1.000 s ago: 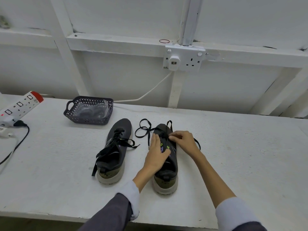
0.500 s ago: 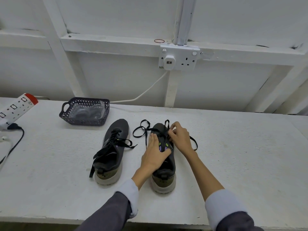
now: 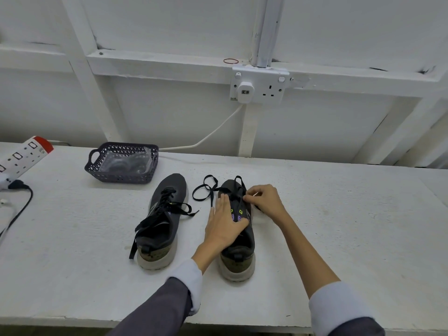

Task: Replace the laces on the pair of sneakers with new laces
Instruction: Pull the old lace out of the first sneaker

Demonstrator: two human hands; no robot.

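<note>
Two dark grey sneakers stand side by side on the white table (image 3: pixel 339 226), toes pointing away from me. The left sneaker (image 3: pixel 164 221) is laced with a black lace, its ends trailing loose. My left hand (image 3: pixel 224 224) lies flat with straight fingers on the left side of the right sneaker (image 3: pixel 238 248), holding it down. My right hand (image 3: pixel 265 198) pinches the black lace (image 3: pixel 206 190) at an eyelet near the toe end. Loose loops of that lace lie to the left of the toe. Green and purple eyelet tabs show between my hands.
A dark plastic basket (image 3: pixel 122 163) holding clear plastic packets sits at the back left. A white power strip (image 3: pixel 23 155) with a black cable lies at the far left edge. A wall socket (image 3: pixel 259 87) with a white cord hangs behind.
My right hand has shifted slightly toward the toe of the right sneaker while pinching the lace. My left hand stays pressed on the shoe. The left sneaker has not moved.
</note>
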